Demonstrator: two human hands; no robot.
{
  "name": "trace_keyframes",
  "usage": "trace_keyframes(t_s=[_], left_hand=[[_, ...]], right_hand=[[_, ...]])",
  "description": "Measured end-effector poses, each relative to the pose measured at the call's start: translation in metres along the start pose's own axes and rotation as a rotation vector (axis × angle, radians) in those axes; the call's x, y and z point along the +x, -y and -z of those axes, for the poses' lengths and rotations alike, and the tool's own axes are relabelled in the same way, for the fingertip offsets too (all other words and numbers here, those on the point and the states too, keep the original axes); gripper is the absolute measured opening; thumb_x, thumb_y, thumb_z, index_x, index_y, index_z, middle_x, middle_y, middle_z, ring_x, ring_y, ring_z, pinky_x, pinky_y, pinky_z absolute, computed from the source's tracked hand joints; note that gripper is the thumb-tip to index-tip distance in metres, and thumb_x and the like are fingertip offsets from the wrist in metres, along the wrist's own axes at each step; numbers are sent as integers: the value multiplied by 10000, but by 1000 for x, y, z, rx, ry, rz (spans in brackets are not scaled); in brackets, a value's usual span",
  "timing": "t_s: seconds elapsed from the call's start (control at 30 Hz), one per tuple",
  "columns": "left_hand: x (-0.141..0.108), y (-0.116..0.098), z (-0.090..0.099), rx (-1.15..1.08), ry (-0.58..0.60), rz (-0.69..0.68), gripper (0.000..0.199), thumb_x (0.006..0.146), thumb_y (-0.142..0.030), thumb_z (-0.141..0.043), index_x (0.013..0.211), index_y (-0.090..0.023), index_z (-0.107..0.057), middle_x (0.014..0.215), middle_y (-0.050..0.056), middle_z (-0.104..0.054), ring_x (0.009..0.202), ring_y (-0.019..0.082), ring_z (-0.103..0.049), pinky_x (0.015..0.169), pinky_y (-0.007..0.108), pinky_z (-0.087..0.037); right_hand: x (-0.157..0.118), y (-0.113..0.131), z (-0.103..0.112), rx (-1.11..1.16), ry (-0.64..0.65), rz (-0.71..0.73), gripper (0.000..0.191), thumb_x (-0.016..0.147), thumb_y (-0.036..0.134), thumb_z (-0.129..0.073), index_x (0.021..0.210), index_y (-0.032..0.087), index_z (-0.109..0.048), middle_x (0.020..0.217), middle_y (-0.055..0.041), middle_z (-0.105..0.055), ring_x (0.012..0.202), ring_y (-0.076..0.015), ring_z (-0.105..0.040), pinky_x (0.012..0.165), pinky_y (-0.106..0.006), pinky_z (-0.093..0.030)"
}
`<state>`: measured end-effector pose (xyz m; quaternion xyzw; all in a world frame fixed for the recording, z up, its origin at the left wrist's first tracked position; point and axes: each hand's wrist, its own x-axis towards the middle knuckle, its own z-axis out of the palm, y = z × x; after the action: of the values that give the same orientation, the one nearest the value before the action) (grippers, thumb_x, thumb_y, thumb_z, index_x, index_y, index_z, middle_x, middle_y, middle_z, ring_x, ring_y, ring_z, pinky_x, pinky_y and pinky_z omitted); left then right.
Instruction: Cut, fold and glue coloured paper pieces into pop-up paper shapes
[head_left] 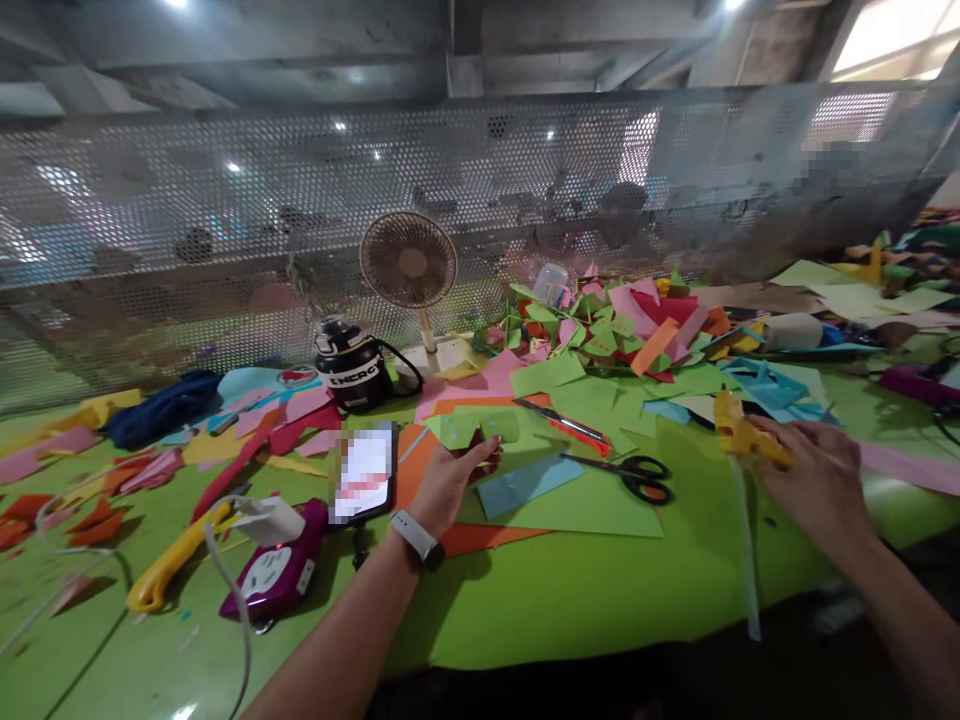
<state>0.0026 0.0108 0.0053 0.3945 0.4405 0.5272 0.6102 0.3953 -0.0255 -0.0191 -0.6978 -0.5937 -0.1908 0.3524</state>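
My left hand [444, 485], with a watch at the wrist, is closed on a curled piece of light green paper [499, 426] above the stacked sheets. Its thumb points right, and the other fingers are partly hidden behind it. To the right, my right hand [817, 480] grips a yellow hot glue gun [731, 425], with a long clear glue stick [748, 560] hanging down from it. Between the hands lie black scissors [641, 478], an orange utility knife [574, 430] and a blue paper strip [529, 487], on and beside a green sheet [600, 518].
A phone [365, 472] lies left of my left hand. Further left are a purple power strip [277, 570] with a white charger [271, 522] and a yellow-handled tool [176, 560]. Behind stand a black bottle [352, 368], a fan [409, 260] and a paper scrap heap [607, 325].
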Motion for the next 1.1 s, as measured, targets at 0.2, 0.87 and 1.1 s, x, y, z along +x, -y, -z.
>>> trace_keyframes(t_s=[0.2,0.87,1.1], left_hand=[[0,-1,0,-11,-6,1,318,528,-309,-841,711,-148,-637,666,-6,-659,618,110,-606,628,238,-485],[8,0,4,-95,-14,-10,373,468,-317,-871,683,-130,-631,661,5,-649,608,104,-588,604,229,-468],[16,7,6,-110,-3,-19,304,542,-284,-841,700,-143,-623,664,-8,-641,611,103,-579,647,252,-460]], right_hand=[[1,-2,-2,-47,44,15,417,646,261,-487,1034,218,-635,922,-159,-561,964,-353,-513,856,-476,-381],[67,168,-9,1313,800,-281,383,561,438,-807,814,176,-688,805,-65,-706,656,-152,-614,458,-199,-395],[38,188,-35,1154,921,-162,459,587,607,-723,694,164,-669,468,31,-502,396,-61,-356,358,-202,-265]])
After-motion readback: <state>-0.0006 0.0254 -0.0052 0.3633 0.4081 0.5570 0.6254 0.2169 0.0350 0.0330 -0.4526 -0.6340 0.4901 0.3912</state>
